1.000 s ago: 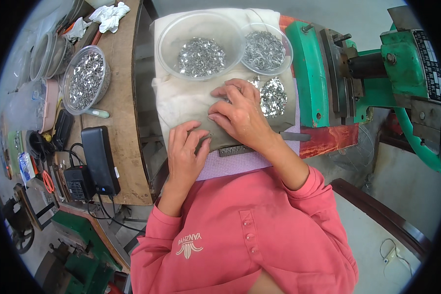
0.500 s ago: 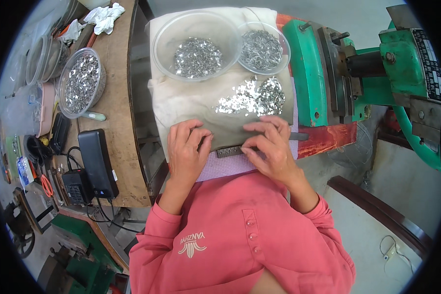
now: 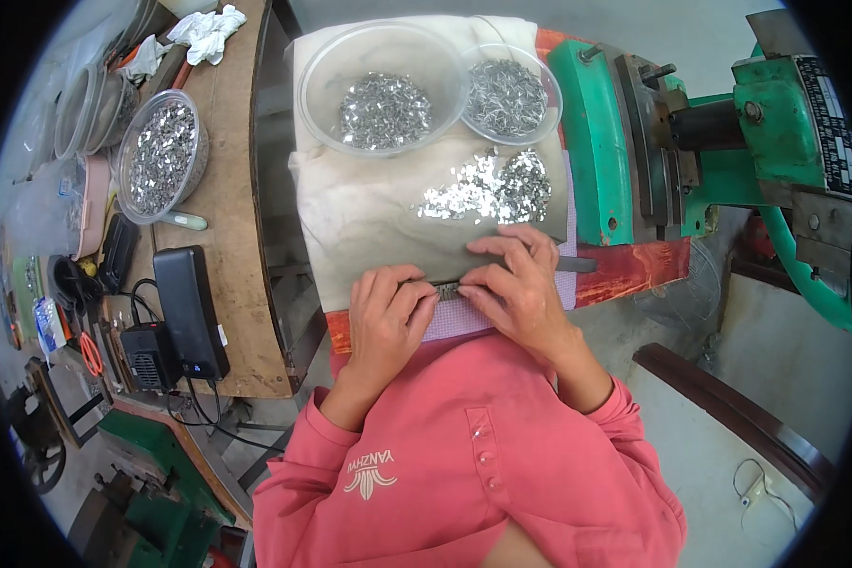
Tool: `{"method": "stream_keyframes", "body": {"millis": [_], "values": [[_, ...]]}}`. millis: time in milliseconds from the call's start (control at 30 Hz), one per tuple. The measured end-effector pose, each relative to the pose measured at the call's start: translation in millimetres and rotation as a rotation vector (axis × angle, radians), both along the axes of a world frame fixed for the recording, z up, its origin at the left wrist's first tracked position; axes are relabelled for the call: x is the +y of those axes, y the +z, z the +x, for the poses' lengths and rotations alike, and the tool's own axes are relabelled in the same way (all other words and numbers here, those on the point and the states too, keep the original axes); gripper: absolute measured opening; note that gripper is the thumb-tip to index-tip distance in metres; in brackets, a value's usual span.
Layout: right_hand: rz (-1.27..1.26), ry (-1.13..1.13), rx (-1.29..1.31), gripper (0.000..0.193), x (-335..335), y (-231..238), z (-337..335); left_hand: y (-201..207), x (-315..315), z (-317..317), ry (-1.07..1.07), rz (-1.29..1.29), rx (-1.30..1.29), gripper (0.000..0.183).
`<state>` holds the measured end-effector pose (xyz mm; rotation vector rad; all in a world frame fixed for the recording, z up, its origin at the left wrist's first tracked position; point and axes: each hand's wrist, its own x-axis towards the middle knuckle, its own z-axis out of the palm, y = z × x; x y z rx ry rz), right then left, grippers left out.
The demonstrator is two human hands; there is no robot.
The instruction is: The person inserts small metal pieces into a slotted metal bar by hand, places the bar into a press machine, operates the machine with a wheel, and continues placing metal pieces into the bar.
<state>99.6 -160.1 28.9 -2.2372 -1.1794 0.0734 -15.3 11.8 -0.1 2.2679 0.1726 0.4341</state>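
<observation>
A small dark metal block with a row of fine marks or slots (image 3: 448, 291) lies at the near edge of the cloth, between my hands. My left hand (image 3: 385, 308) is closed, thumb and forefinger pinched at the block's left end; whatever is in the pinch is too small to make out. My right hand (image 3: 521, 289) has its thumb and forefinger closed on the block's right end, the other fingers curled above. Beyond the hands lies a pile of small shiny metal flakes (image 3: 464, 192), with a darker heap of small metal pieces (image 3: 525, 182) at its right.
Behind stand a large clear tub (image 3: 317, 118) and a smaller clear bowl (image 3: 556, 109), both holding small metal pieces. A green press (image 3: 587, 151) rises at the right. On the wooden bench (image 3: 232, 170) at the left are another tub of flakes (image 3: 161, 156) and a black power pack (image 3: 189, 308).
My left hand has moved right and toward me, from the cloth to the block's left end, and its fingers have closed. My right hand has shifted slightly left along the block.
</observation>
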Motion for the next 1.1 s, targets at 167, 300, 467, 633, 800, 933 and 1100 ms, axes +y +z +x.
{"method": "stream_keyframes", "body": {"millis": [167,300,467,633,800,933,1100], "values": [[0.033,-0.092,-0.115,0.015,16.7,-7.6,25.5,-0.6,1.6,-0.3,-0.007,-0.004,-0.017,0.020],[0.030,-0.110,-0.158,0.016,37.1,-16.2,37.9,0.9,0.8,-0.2,-0.009,-0.014,-0.003,0.022],[0.016,-0.037,-0.227,0.016,44.1,-21.7,42.3,1.6,-0.2,1.6,-0.014,-0.002,0.012,0.025],[0.004,-0.015,-0.252,0.016,42.4,-22.5,41.2,2.8,-1.5,4.5,-0.022,0.016,0.012,0.024],[0.020,-0.040,-0.252,0.016,42.3,-20.9,38.9,3.1,-4.1,6.1,-0.035,0.025,0.025,0.021],[0.004,-0.032,-0.240,0.016,45.5,-19.2,38.8,2.4,-5.4,6.7,-0.051,0.036,0.014,0.019],[0.028,-0.047,-0.212,0.014,46.0,-19.5,37.3,2.8,-6.3,6.8,-0.065,0.040,0.008,0.020]]}}
